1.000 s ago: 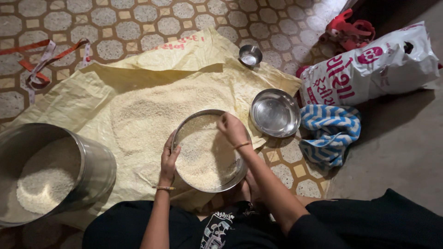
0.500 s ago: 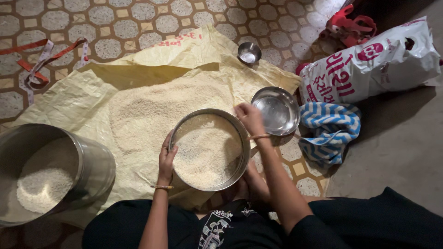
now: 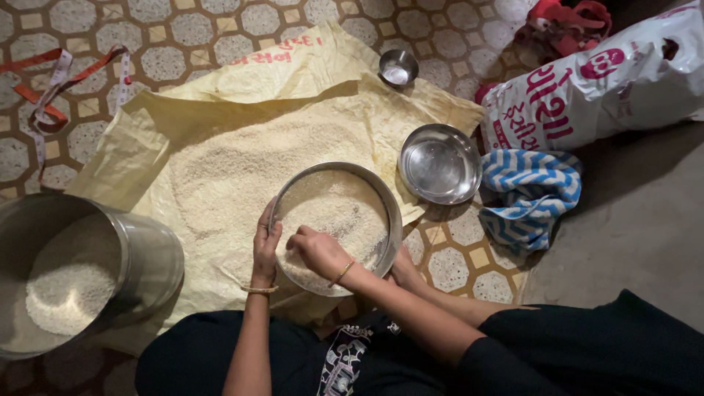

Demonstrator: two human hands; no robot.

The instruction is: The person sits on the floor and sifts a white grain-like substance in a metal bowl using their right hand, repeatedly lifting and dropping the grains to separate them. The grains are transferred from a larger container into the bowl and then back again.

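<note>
Grain fills round steel sieve (image 3: 381,192) over yellow sheet (image 3: 147,147). Left hand (image 3: 265,246) grips rim; right hand (image 3: 317,251), fingers loosely curled, empty, rakes grain. Best: light, even strokes, sieve level.

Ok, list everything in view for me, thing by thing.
Round sieve: one, steel, holding grain, centre.
Loose grain: pale heap on the sheet.
Sheet: one, yellow, spread on the tiled floor.
Big drum: one, steel, grain inside, left.
Plate: one, steel, right of sieve.
Small cup: one, steel, top.
Cloth: one, blue-white, right.
Sack: one, white with pink print, top right.
Straps: orange, top left.
Left hand: grips sieve rim.
Right hand: in the grain.
</note>
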